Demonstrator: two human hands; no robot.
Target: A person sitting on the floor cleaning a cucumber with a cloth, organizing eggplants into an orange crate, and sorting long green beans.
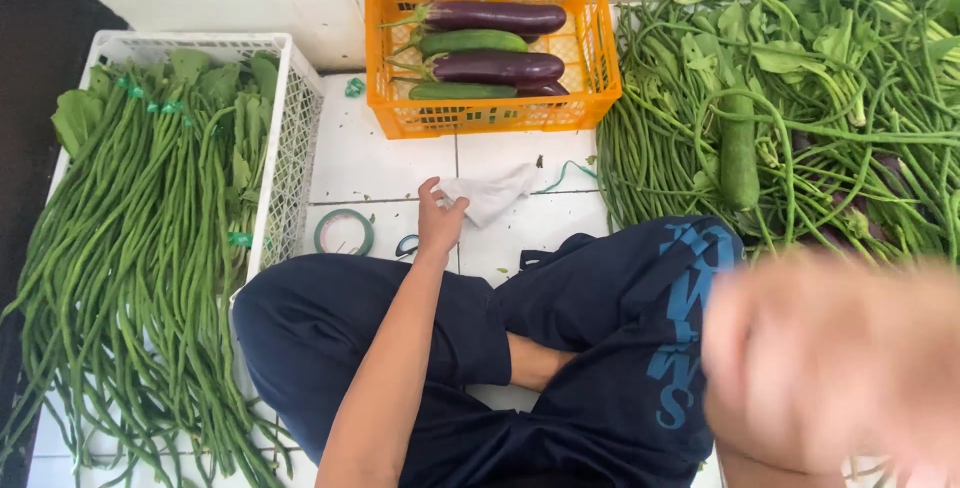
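Note:
I sit cross-legged on a white tiled floor (380,163) in dark blue trousers. My left hand (438,220) reaches forward between my knees, and its fingers pinch the near edge of a crumpled white cloth (493,193) lying on the tiles. My right hand (830,363) is raised close to the camera at the lower right. It is a blurred shape, so its fingers and anything in it cannot be made out.
An orange crate (592,58) ahead holds purple aubergines (495,18) and green cucumbers (470,43). A white crate (290,138) on the left is full of long beans (130,238). Long beans and leafy greens (820,78) are heaped on the right. A green tape roll (344,232) lies near my left knee.

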